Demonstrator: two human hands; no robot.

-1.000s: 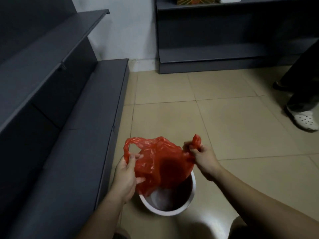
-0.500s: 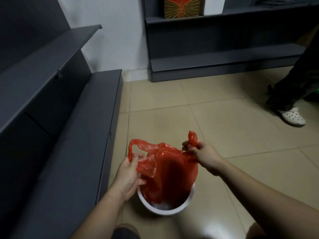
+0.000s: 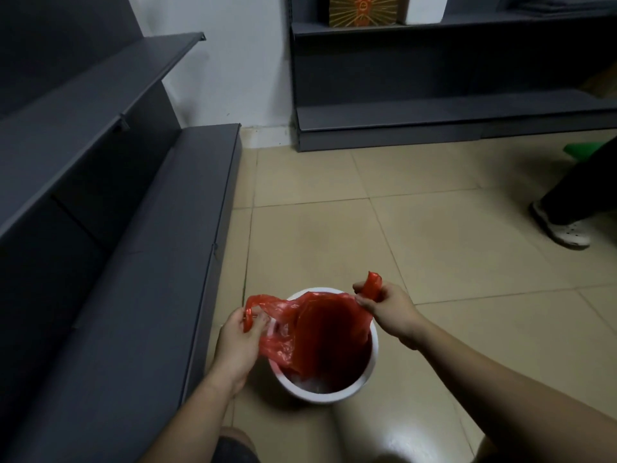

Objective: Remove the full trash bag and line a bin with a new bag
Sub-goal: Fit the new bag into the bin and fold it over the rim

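A small round white bin [image 3: 347, 392] stands on the tiled floor in front of me. A thin red plastic bag [image 3: 320, 335] hangs open inside it, its body sunk down into the bin. My left hand [image 3: 238, 342] grips the bag's left handle loop just outside the bin's left rim. My right hand [image 3: 387, 305] pinches the right handle, whose end sticks up above my fingers, over the bin's far right rim. The bag's mouth is stretched between both hands.
Dark grey shelving [image 3: 110, 235] runs along the left, close to the bin. Another grey shelf unit [image 3: 434, 121] with a red-and-gold box [image 3: 367, 10] stands at the back wall. Another person's leg and white shoe [image 3: 564, 228] are at the right.
The bag has gone down from above the bin into it, and my hands have lowered and spread its mouth wider over the rim. The other person's foot has shifted.
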